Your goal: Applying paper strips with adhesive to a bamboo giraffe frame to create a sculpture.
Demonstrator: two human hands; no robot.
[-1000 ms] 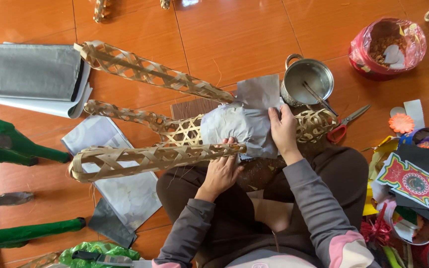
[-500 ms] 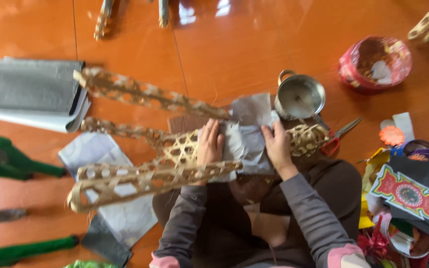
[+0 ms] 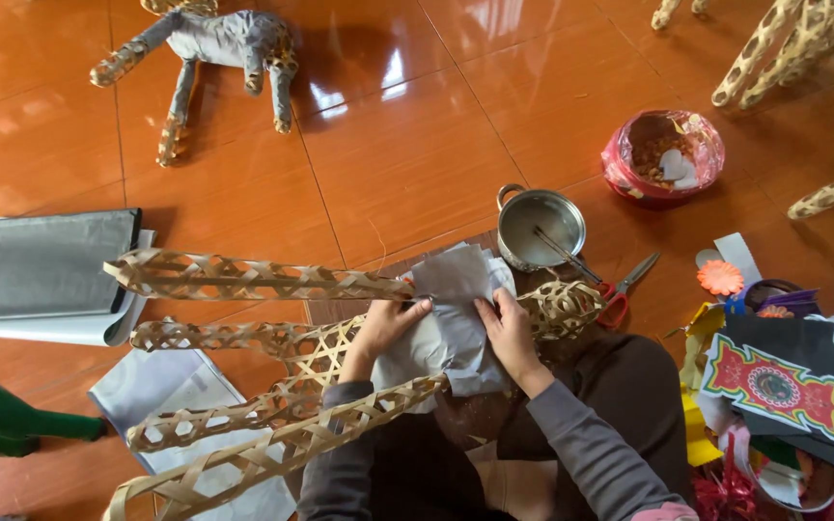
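Floor (image 3: 417, 145): orange tile.
Frame (image 3: 272, 386): woven bamboo animal, on its side across the lap, legs pointing left.
Paper (image 3: 451, 318): grey sheet on the frame's body.
Left hand (image 3: 385, 323), right hand (image 3: 506, 328): flat, pressing paper; best smoothed outward, without creases.

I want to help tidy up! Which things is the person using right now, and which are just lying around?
In use:
left hand and right hand, pressing grey paper
woven bamboo frame on the lap

Lying about:
metal pot
red-handled scissors
pink bowl
stack of grey sheets
paper-covered animal figure
orange paper flower
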